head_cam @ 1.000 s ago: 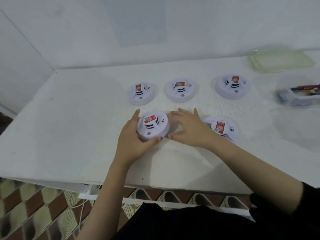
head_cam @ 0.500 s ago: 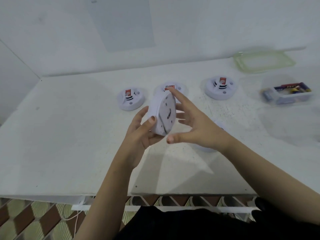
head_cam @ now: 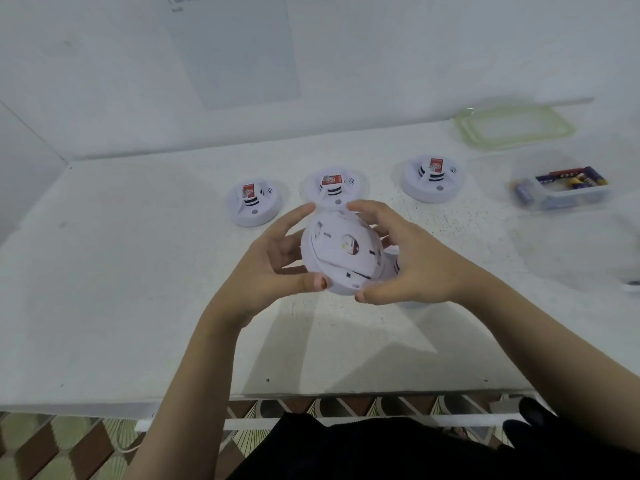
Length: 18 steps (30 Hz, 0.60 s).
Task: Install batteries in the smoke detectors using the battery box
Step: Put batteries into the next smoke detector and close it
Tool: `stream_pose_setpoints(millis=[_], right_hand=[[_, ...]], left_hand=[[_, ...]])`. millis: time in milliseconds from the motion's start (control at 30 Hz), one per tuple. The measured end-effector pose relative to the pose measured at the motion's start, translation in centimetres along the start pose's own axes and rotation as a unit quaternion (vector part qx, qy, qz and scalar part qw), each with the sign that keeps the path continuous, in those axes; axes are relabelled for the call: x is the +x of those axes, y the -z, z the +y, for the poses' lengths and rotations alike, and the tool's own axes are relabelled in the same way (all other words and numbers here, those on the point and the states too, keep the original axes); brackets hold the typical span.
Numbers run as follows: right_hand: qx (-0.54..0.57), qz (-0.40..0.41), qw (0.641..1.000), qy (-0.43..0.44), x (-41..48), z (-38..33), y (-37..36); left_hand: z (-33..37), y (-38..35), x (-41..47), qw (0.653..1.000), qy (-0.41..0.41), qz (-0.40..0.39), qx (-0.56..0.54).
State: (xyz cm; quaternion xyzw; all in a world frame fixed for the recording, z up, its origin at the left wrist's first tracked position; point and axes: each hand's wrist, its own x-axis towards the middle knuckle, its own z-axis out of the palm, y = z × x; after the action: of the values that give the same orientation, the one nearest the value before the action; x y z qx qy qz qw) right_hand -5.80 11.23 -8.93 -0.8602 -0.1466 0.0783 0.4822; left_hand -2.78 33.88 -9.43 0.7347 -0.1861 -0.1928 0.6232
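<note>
Left grip (head_cam: 273, 268) and right grip (head_cam: 412, 261) curl around the underside-up smoke detector (head_cam: 341, 251) above the desk (head_cam: 138, 271); a hard twist could drop it.

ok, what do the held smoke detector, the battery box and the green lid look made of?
Held smoke detector: looks like moulded white plastic, matte; slots and a seam line show on its back.
Battery box: clear plastic, probably rigid; the batteries show through its wall.
Lid: translucent pale-green plastic with a raised rim; the blur hides how glossy it is.
</note>
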Motion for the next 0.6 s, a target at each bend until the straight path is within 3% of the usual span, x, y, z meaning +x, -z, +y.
stream_pose_setpoints(millis=[200,400,600], right_hand=[[0.019,-0.031,0.999,-0.002,-0.5,0.1,0.8],[0.224,-0.065,0.972,-0.004,-1.3,0.7,1.1],[0.249,-0.032,0.968,-0.006,-1.3,0.9,1.2]], left_hand=[[0.7,-0.3,0.2,0.996,-0.021,-0.049,0.066],[0.6,-0.8,0.3,0.997,-0.046,-0.033,0.058],[0.2,-1.3,0.4,0.996,-0.049,-0.027,0.064]])
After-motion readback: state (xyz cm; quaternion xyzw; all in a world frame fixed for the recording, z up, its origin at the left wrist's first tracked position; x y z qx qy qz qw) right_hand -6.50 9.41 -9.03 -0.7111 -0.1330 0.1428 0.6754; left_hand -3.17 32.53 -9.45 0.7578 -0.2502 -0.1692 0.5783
